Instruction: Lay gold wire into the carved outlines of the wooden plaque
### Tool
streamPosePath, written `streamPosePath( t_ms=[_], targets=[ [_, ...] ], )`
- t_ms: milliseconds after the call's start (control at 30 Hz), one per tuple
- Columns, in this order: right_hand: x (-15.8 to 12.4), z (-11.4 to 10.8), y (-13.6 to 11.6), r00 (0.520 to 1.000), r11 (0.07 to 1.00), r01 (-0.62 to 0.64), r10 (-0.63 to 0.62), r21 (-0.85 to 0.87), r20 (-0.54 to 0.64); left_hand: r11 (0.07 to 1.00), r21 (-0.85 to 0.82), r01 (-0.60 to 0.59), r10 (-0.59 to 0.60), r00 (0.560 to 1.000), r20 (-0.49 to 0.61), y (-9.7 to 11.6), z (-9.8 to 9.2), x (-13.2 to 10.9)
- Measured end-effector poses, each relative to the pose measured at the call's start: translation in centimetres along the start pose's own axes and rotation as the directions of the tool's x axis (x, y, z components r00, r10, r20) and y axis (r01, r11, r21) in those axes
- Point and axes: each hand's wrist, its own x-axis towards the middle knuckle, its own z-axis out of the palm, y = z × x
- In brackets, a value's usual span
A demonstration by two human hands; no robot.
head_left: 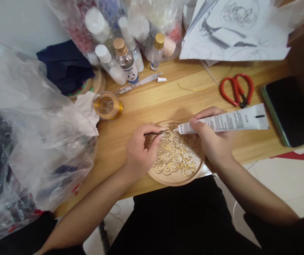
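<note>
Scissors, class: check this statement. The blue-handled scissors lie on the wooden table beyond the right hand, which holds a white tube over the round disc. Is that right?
Not quite. The head view shows the scissors have red handles, not blue. The rest stands: they lie on the wooden table beyond the right hand, which holds a white tube over the round disc.

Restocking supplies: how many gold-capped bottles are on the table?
2. One bottle stands beyond the wire spool; the other stands further right, beside the bags. More may hide inside the bags.
</note>
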Motion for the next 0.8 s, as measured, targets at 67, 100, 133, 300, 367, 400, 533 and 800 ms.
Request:
streamPosePath(
  t_ms=[67, 100, 133, 300, 367, 400, 533, 800],
  targets=[
    [0.0, 0.0, 0.0, 1.000, 1.000, -0.008, 0.008, 0.002, 0.005, 1.000, -0.011, -0.005, 0.005, 1.000, 0.002, 0.1, 0.0, 0.0],
    [0.0, 0.0, 0.0, 1.000, 1.000, -0.013, 0.013, 0.003, 0.006, 1.000, -0.014, -0.007, 0.007, 1.000, 0.005, 0.1, 0.0, 0.1],
    [0.0, 0.0, 0.0, 1.000, 1.000, -0.018, 0.018, 0.001, 0.006, 1.000, -0.016, -0.008, 0.008, 1.000, 0.006, 0.1, 0.0, 0.1],
    [-0.1, -0.1, 0.0, 0.999, 0.999, -0.045, 0.045, -0.015, -0.010, 1.000, 0.010, -0.014, 0.014, 1.000, 0.015, -0.2, -0.1, 0.0],
    [-0.1, 0.0, 0.0, 0.996, 0.996, -0.084, 0.084, 0.017, -0.030, 0.999, 0.037, -0.035, 0.035, 0.999, 0.014, -0.2, -0.1, -0.1],
    [0.0, 0.0, -0.1, 0.992, 0.992, -0.114, 0.116, 0.053, -0.042, 0.998, 0.049, -0.047, 0.047, 0.999, 0.012, -0.2, -0.1, 0.0],
    [0.8, 0.1, -0.6, 0.970, 0.941, -0.207, 0.233, 0.268, -0.069, 0.996, 0.060, -0.059, 0.059, 0.998, -0.008, -0.1, -0.2, 0.1],
    [2.5, -1.2, -1.7, 0.948, 0.774, -0.312, 0.215, 0.551, 0.234, 0.997, -0.049, 0.060, -0.060, 0.998, -0.006, -0.1, -0.3, 0.1]
  ],
)
